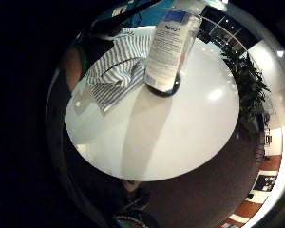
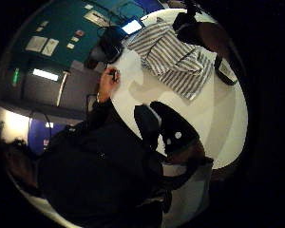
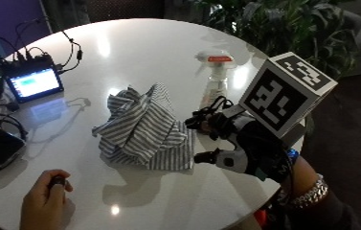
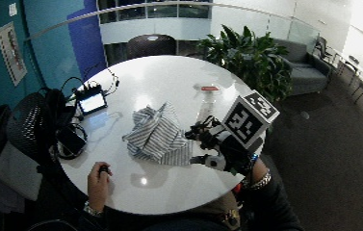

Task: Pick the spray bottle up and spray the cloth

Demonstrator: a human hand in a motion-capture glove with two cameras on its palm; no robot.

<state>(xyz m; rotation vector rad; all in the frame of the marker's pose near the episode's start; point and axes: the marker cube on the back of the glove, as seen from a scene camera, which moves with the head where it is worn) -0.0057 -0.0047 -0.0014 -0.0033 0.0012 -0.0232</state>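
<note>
Approaching stage, by judgement: bottle not yet lifted, cloth not yet sprayed.

Bottle: standing upright on table, just beside cloth on the side toward the plant; clear plastic body, printed label, pale trigger head with an orange band. Placed upright, probably so the neck and trigger present themselves for a grasp from the side. Seen from the little-finger palm view, bottle filling much of the frame, base resting on the white top; close to the palm, not touched by anything visible.

Right hand: gloved black, hanging above the table edge, near the cloth's corner and just short of the bottle. Fingers apart and loosely bent, pointing toward bottle and cloth, holding nothing; likely kept spread to wrap the bottle.

Cloth: striped grey and white, soft woven fabric, bunched into a peaked heap with folds, lying flat-edged on the table. Heaped rather than spread, offering a raised target for spray.

Table: round, white, glossy, reflecting ceiling lights.

Left hand: bare, resting on the table across the cloth from the bottle, pinching a small dark object; kind of object not discernible.

Screen: small lit device with cables, beyond the cloth, well apart from the bottle.
</note>
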